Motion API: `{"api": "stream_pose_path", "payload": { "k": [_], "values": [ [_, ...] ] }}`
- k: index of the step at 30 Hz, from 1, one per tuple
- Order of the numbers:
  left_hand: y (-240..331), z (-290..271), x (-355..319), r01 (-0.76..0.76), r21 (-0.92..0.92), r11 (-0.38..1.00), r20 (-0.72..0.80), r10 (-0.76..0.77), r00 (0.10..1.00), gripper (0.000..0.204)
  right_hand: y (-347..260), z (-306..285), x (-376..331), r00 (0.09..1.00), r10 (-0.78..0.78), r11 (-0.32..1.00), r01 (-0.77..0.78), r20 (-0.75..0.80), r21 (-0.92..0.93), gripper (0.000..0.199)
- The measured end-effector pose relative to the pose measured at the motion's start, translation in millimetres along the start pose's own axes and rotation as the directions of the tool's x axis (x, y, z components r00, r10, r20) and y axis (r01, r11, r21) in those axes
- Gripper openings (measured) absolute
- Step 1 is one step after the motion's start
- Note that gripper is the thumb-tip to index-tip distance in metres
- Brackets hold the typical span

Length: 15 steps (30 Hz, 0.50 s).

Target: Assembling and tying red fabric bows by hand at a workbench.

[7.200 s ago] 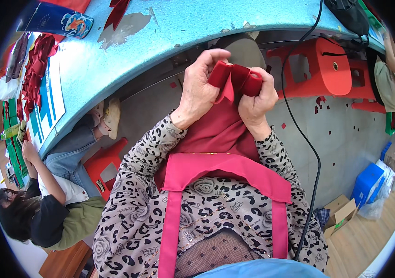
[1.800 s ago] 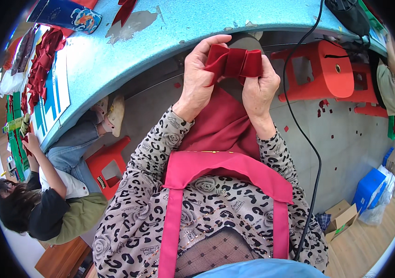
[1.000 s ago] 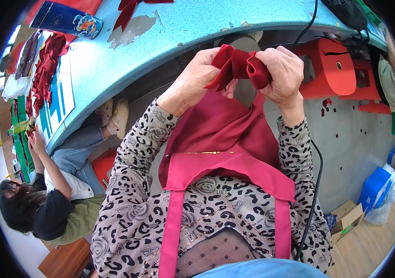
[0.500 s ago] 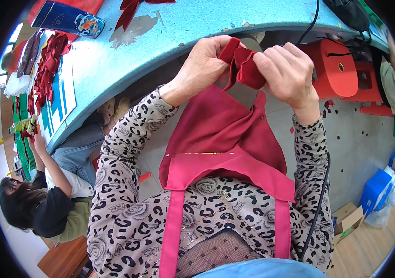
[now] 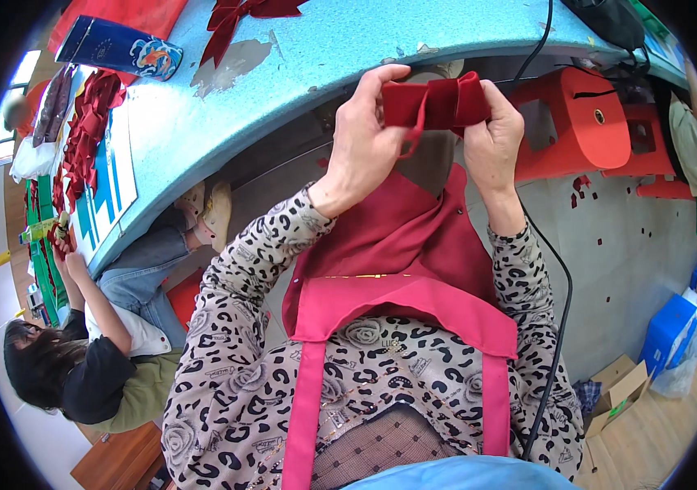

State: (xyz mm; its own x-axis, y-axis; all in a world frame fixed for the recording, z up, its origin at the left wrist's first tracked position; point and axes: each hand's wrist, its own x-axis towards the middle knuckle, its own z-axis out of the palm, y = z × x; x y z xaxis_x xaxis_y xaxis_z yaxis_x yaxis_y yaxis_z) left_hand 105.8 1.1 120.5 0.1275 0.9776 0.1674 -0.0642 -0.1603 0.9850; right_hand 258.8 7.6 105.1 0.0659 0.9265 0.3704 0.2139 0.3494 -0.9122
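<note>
A dark red velvet ribbon (image 5: 438,103), folded into flat loops like a bow, is stretched between my two hands just off the table's near edge. My left hand (image 5: 369,131) pinches its left end between thumb and fingers. At the other end, my right hand (image 5: 494,135) is closed on the ribbon's right loop, thumb toward me. A narrow strip of ribbon hangs down near my left fingers. Beyond my hands, a finished-looking red bow (image 5: 242,20) lies on the blue table (image 5: 324,49).
A dark blue tumbler (image 5: 120,47) lies at the far left beside a pile of red bows (image 5: 91,131). Someone in a black top (image 5: 99,376) works at the left. Red stools (image 5: 569,122) stand under the table's right side. A black cable (image 5: 562,327) runs along my right arm.
The ribbon has turned from a bunched, angled fold to a flatter, level shape facing me. Both hands have rotated; my right hand has moved lower and slightly left.
</note>
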Motion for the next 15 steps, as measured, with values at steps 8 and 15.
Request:
{"api": "stream_pose_path", "payload": {
  "k": [8,15],
  "values": [
    [-4.1,-8.9,-4.4,-0.424,0.403,0.811,-0.231,0.539,0.81,0.034,3.1,16.2,-2.8,0.98,0.182,0.913,-0.14,-0.075,0.383,0.022],
    [1.0,-16.3,-20.1,-0.43,0.554,0.713,-0.183,0.608,0.773,0.021,-17.0,32.6,-2.3,0.966,0.218,0.864,-0.125,-0.138,0.487,0.016]
  ]
}}
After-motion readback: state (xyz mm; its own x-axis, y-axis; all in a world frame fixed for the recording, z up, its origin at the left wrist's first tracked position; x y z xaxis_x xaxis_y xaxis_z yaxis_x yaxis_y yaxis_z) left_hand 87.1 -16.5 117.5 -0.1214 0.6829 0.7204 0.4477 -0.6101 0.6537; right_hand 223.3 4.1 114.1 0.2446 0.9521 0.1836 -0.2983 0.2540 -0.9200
